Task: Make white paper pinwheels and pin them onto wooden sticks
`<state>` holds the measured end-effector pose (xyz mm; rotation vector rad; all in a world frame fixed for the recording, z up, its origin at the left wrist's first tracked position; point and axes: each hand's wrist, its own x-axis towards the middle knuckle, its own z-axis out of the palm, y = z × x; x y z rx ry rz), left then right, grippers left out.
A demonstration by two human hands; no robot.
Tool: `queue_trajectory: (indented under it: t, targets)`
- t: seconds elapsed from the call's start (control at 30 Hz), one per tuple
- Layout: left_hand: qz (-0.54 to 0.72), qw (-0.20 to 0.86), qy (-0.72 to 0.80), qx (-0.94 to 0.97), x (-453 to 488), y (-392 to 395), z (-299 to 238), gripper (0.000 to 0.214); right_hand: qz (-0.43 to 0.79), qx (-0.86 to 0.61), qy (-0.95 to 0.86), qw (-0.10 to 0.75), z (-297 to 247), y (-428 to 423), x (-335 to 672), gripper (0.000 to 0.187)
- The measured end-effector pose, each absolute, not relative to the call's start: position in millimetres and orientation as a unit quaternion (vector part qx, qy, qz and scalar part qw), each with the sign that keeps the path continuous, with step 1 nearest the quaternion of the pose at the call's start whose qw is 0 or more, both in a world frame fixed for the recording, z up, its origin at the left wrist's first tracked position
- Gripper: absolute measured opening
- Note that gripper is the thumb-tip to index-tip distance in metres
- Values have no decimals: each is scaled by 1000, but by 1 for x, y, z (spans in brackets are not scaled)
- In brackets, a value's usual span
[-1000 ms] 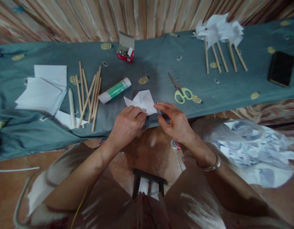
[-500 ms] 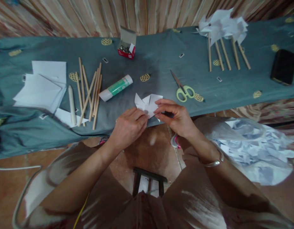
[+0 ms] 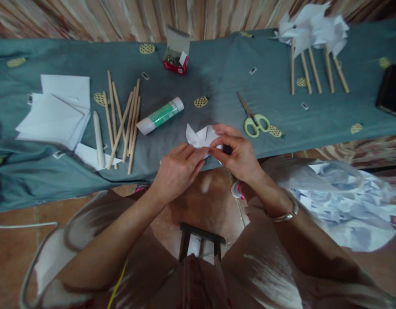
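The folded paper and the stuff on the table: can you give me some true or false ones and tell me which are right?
1. The left hand and right hand both touch the folded white paper. True.
2. The scissors lie on the cloth. True.
3. The scissors are left of the folded white paper. False: they are right of it.
4. The red box has its lid up. True.
5. The red box is nearer the hands than the scissors. False: the scissors are nearer.
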<state>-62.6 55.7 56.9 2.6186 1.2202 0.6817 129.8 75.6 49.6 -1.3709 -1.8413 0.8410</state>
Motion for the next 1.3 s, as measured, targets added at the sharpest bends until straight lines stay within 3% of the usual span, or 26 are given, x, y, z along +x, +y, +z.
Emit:
queue_trajectory:
  t: [1.3]
  targets:
    - [252,115,394,877,-61,58,53,21,297,-551,-704,335,48,73,124,3]
